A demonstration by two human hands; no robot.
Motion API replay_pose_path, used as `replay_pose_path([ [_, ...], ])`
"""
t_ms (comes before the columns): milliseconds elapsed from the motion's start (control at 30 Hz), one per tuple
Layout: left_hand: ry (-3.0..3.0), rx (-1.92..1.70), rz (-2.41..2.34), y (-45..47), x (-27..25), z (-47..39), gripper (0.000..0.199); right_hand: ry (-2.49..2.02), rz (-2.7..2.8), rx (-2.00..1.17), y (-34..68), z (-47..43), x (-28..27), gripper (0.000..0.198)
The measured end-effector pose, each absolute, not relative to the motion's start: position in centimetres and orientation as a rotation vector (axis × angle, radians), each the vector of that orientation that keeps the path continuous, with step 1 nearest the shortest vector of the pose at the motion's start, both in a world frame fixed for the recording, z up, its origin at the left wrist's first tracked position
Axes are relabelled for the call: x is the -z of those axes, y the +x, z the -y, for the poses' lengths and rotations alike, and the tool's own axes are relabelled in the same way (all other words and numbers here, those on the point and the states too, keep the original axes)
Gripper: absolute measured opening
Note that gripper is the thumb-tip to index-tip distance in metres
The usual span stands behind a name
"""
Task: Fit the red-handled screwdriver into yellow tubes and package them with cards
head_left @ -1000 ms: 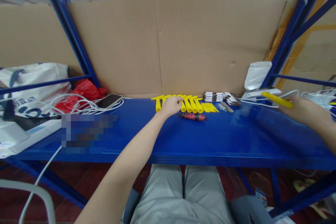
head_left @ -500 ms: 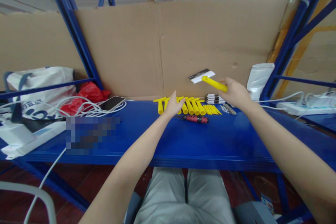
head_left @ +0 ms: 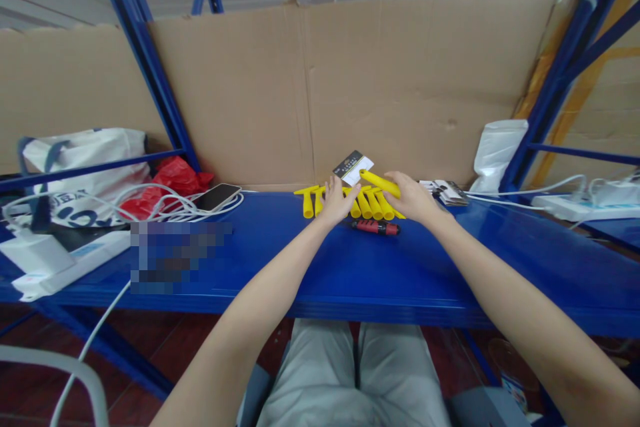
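Well past the near table edge [head_left: 370, 310], my right hand [head_left: 413, 199] grasps a yellow handle [head_left: 379, 183], my left hand [head_left: 339, 205] with hold unclear, a bag [head_left: 110, 147] at left.

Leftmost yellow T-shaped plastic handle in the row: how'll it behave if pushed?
The yellow T-shaped plastic handle is probably light: its near end looks hollow. Likely stiff: straight outline. Its crossbar should resist rolling, though it may slide on the glossy blue tabletop.

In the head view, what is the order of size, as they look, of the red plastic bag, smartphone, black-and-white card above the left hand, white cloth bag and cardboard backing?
Largest to smallest:
1. Cardboard backing
2. White cloth bag
3. Red plastic bag
4. Smartphone and black-and-white card: too alike to rank
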State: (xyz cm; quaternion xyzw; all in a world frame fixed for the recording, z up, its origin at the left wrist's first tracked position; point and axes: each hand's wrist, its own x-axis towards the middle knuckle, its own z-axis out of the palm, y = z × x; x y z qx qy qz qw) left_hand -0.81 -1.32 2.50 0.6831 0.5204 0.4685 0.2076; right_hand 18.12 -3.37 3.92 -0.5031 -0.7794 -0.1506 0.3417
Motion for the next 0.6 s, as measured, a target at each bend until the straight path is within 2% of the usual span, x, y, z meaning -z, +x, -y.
replay_pose_path([
  [333,1.897,-1.234,-1.122,0.7,-1.6,2.2,0.047,-1.338,1.997,0.319,17.9,4.2,-2.7,0.046],
  [600,1.579,-1.295,-0.990,1.4,-2.6,3.3,0.035,-1.301,1.986,0.168,16.4,4.9,-2.2,0.053],
])
